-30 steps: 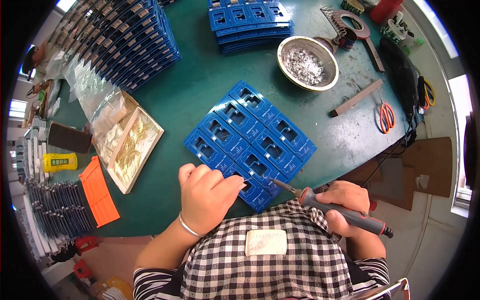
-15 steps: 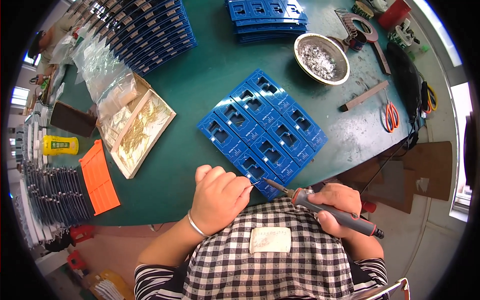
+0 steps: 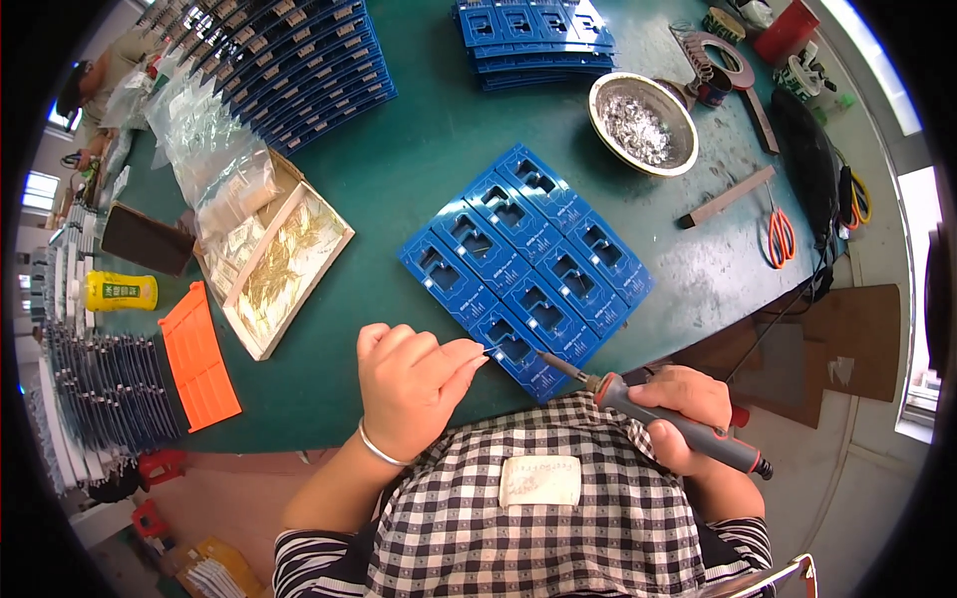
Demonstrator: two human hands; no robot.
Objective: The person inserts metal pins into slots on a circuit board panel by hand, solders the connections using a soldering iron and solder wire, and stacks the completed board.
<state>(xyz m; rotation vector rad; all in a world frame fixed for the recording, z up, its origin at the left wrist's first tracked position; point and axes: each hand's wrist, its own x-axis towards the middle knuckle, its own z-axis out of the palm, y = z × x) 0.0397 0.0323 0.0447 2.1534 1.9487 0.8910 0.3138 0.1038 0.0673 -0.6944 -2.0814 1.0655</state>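
A blue circuit board panel (image 3: 513, 274) with several cut-out openings lies at an angle on the green table before me. Over its near left edge, my left hand (image 3: 411, 384) pinches thumb and forefinger on a thin wire (image 3: 487, 351), of which only a short end shows. From the right, my right hand (image 3: 690, 404) is wrapped round a grey and black soldering iron (image 3: 716, 446). The iron's tip points left over the panel's near corner, a little apart from the wire; whether it touches the board I cannot tell.
Left stands a shallow box (image 3: 299, 264) of thin golden pins, beside an orange tray (image 3: 199, 359). Stacked blue boards (image 3: 533, 45) sit at the back. A bowl of silvery scraps (image 3: 638, 125), orange-handled scissors (image 3: 781, 237) and a flat bar (image 3: 728, 196) lie right.
My left hand has moved up and left, drawing the wire away from the iron's tip. The soldering iron has shifted slightly right, and the panel appears nearly unmoved.
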